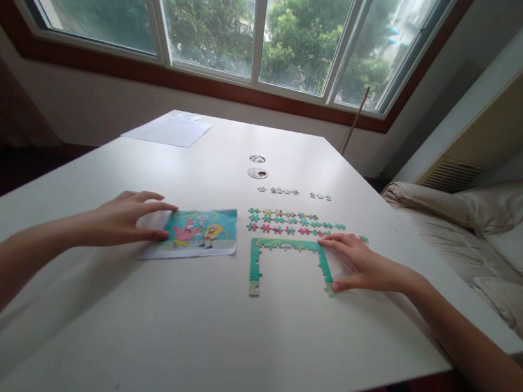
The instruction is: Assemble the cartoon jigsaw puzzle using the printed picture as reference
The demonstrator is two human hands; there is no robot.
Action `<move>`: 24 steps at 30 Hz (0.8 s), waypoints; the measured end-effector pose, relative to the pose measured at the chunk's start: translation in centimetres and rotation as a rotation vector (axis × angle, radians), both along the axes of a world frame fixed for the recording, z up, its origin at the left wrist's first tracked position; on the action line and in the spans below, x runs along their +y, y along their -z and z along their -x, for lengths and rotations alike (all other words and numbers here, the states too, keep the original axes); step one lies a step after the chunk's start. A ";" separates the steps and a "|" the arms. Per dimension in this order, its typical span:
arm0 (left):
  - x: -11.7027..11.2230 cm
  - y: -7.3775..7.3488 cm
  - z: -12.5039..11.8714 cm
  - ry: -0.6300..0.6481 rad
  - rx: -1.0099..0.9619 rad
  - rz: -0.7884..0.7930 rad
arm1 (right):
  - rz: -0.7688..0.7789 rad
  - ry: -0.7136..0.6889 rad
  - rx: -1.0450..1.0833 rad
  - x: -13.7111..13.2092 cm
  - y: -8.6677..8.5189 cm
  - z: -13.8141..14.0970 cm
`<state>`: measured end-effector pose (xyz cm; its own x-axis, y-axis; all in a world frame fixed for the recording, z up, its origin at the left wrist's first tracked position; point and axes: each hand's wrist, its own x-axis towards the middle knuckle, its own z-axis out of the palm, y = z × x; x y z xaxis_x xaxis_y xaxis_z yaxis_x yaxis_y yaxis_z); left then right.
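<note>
On the white table lies a picture sheet (210, 235) with cartoon figures on a teal ground. My left hand (130, 218) rests at its left edge, thumb and fingers spread apart on the paper. To the right is a partly joined jigsaw border (255, 263), green, with a top row and two sides, open toward me. My right hand (358, 263) touches the border's right side, fingertips at the upper corner and thumb near the lower end, fingers apart. Loose jigsaw pieces (294, 222) lie in several rows just beyond the border.
Farther back are a short row of pale pieces (285, 191) and two round items (258, 173). White papers (174, 130) lie at the table's far left. Beyond the table (151, 336) stand a window, a stick (355, 121) and, on the right, a pale sofa (489, 219).
</note>
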<state>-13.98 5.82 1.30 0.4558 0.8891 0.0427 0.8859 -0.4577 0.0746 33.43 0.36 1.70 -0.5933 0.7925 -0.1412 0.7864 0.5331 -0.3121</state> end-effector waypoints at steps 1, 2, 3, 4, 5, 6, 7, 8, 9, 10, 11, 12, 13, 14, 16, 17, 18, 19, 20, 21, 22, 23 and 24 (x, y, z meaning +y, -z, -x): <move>-0.4 -0.1 -0.2 0.021 -0.002 0.018 | 0.002 0.001 0.000 0.0 0.0 0.0; -0.8 -0.2 -0.4 0.030 0.001 0.024 | 0.003 0.001 0.001 0.0 0.0 0.1; -1.1 -0.2 -0.6 0.040 0.012 0.026 | 0.003 -0.001 0.005 0.0 0.0 0.1; -1.3 -0.3 -0.7 0.049 0.029 0.024 | 0.003 -0.002 0.009 0.0 0.0 0.1; -1.5 -0.3 -0.8 0.055 0.049 0.019 | 0.002 -0.002 0.011 0.1 0.1 0.1; -1.7 -0.3 -0.8 0.064 0.067 0.016 | 0.002 -0.003 0.010 0.1 0.1 0.1; -1.8 -0.4 -0.8 0.071 0.076 0.014 | 0.003 -0.004 0.006 0.2 0.2 0.2; -1.9 -0.4 -0.8 0.081 0.077 0.016 | 0.003 -0.004 0.002 0.3 0.2 0.2; -1.9 -0.5 -0.8 0.090 0.072 0.022 | 0.003 -0.003 -0.001 0.3 0.3 0.2; -1.9 -0.6 -0.8 0.098 0.064 0.031 | 0.003 -0.004 -0.003 0.4 0.3 0.2; -1.9 -0.8 -0.8 0.104 0.057 0.044 | 0.002 -0.005 -0.002 0.4 0.3 0.2; -1.9 -0.9 -0.8 0.104 0.049 0.054 | 0.001 -0.006 -0.001 0.4 0.3 0.1; -1.8 -1.0 -0.7 0.100 0.040 0.058 | -0.001 -0.006 0.000 0.4 0.3 0.1; -1.7 -1.1 -0.6 0.091 0.032 0.056 | -0.001 -0.006 0.000 0.4 0.4 0.1; -1.3 -1.1 -0.2 0.070 0.017 0.039 | -0.003 -0.006 0.000 0.4 0.4 0.1; -1.1 -1.0 0.0 0.062 0.011 0.034 | -0.004 -0.006 0.001 0.5 0.4 0.0; -0.9 -1.0 0.2 0.055 0.006 0.035 | -0.007 -0.007 0.004 0.5 0.5 0.0; -0.8 -0.9 0.3 0.049 0.002 0.043 | -0.010 -0.008 0.006 0.5 0.5 0.0; -0.7 -0.8 0.4 0.044 -0.003 0.051 | -0.012 -0.011 0.008 0.5 0.5 0.0; -0.8 -0.8 0.5 0.044 -0.006 0.059 | -0.013 -0.014 0.009 0.5 0.5 0.0; -0.8 -0.8 0.5 0.045 -0.008 0.066 | -0.014 -0.016 0.008 0.5 0.5 0.0; -1.0 -0.8 0.4 0.046 -0.011 0.072 | -0.013 -0.017 0.005 0.5 0.5 -0.1; -1.1 -0.8 0.2 0.045 -0.015 0.077 | -0.012 -0.016 0.003 0.5 0.5 -0.1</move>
<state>-14.22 4.74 2.09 0.4954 0.8685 -0.0183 0.8630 -0.4897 0.1242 33.49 0.84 1.17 -0.6064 0.7844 -0.1301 0.7767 0.5494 -0.3081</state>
